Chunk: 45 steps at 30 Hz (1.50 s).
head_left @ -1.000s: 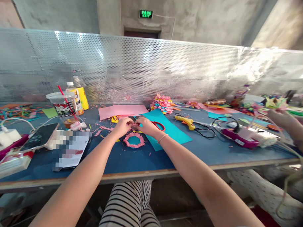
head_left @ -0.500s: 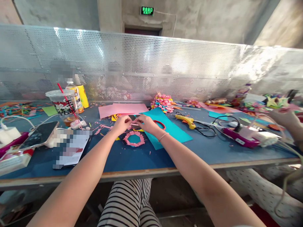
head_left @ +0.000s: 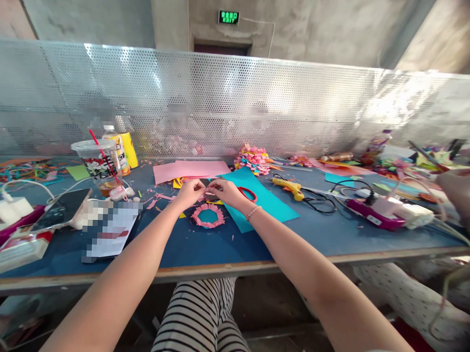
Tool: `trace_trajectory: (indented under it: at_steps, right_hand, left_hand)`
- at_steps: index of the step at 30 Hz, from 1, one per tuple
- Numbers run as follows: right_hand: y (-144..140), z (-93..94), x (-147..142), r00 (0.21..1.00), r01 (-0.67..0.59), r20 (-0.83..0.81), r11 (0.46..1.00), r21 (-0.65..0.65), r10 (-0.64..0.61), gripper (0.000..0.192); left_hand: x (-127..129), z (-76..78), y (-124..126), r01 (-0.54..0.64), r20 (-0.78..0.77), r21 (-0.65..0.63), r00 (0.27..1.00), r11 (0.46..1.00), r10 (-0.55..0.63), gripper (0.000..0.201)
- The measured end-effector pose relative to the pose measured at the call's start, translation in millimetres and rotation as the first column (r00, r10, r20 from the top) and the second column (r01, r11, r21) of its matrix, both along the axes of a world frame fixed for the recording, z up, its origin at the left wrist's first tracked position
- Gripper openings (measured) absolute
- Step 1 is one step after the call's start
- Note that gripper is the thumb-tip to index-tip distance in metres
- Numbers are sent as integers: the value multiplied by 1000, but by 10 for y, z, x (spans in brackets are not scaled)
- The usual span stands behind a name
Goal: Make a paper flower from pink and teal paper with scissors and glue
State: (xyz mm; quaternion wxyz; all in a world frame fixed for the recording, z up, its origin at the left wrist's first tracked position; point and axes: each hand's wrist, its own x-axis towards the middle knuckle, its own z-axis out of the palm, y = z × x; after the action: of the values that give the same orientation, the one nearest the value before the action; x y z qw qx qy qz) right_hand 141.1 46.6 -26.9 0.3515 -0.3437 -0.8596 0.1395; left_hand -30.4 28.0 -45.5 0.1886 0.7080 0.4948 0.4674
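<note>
The left hand (head_left: 188, 192) and right hand (head_left: 227, 192) pinch together a small pink paper piece (head_left: 208, 192) just above the table (head_left: 294, 234), behind the pink paper ring (head_left: 208, 215). It looks light, thin, easily creased; best held by its edges.

Pink paper ring (head_left: 208, 216), seemingly scalloped

Counter (head_left: 302, 240): matt blue top, bare wood edge. Back screen (head_left: 237, 99): shiny perforated metal. Pink ring (head_left: 208, 215) centre frame: matt paper. Cup (head_left: 98, 163) at left: clear plastic.
</note>
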Motion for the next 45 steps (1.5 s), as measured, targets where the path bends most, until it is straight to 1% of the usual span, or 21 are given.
trace_trajectory:
  at_steps: [3,7,9,11,14,17,20,21,25,26,28,30,32,34,37,39,41,45]
  right_hand:
    - [-22,8,-1,1000,-12,-18,999,-53,11,14]
    - [-10,-3,-5,999,-32,-32,997,-66,30,10]
    - [3,-16,-12,998,-56,-31,996,-63,54,9]
    - [7,-25,-21,998,-61,-27,996,-66,59,9]
    - [0,-19,-27,1000,-9,-7,997,-74,8,9]
    - [16,1,-4,998,54,39,998,-33,-53,7]
    - [99,12,70,989,131,58,989,62,-135,16]
    - [139,10,105,986,153,58,986,71,-157,19]
    - [294,-13,266,981,180,75,983,-18,-178,21]
    - [320,-18,303,979,189,88,982,-29,-185,22]
    - [355,-21,365,967,226,126,974,-9,-223,23]
    - [374,-19,412,941,276,194,961,36,-278,25]
    - [385,-22,441,900,310,294,947,86,-322,27]
    - [390,-33,453,829,345,426,931,118,-362,25]
    - [379,-57,441,705,415,576,900,136,-413,32]
    - [357,-67,418,661,449,605,880,157,-445,33]
    - [329,-66,396,642,487,596,857,169,-483,35]
    - [299,-46,386,629,591,565,801,97,-533,45]
  left_hand:
    - [24,22,-37,27,33,-9,999,1000,-27,7]
    - [44,25,-69,61,77,-50,995,997,-57,16]
    - [41,14,-62,68,72,-49,995,996,-65,16]
    - [31,-1,-44,63,55,-40,997,997,-61,12]
    - [19,-14,-23,34,3,-28,999,999,-34,8]
    - [22,5,-43,-34,-51,-29,998,999,33,9]
    - [22,48,-91,-154,-86,-23,985,988,152,6]
    - [17,61,-105,-200,-108,-22,975,980,197,6]
    - [-21,94,-123,-342,-243,-49,916,939,321,10]
    - [-31,99,-124,-372,-275,-60,898,926,343,10]
    - [-46,110,-132,-440,-331,-84,858,894,392,11]
    - [-55,127,-151,-500,-373,-102,821,860,433,12]
    - [-60,145,-177,-541,-389,-112,796,834,464,12]
    - [-63,158,-198,-566,-390,-119,782,816,486,11]
    - [-65,158,-206,-587,-403,-130,768,799,498,9]
    - [-66,149,-198,-590,-414,-139,764,795,495,9]
    - [-68,136,-186,-586,-420,-149,766,796,486,9]
    - [-87,97,-155,-565,-405,-169,787,807,466,12]
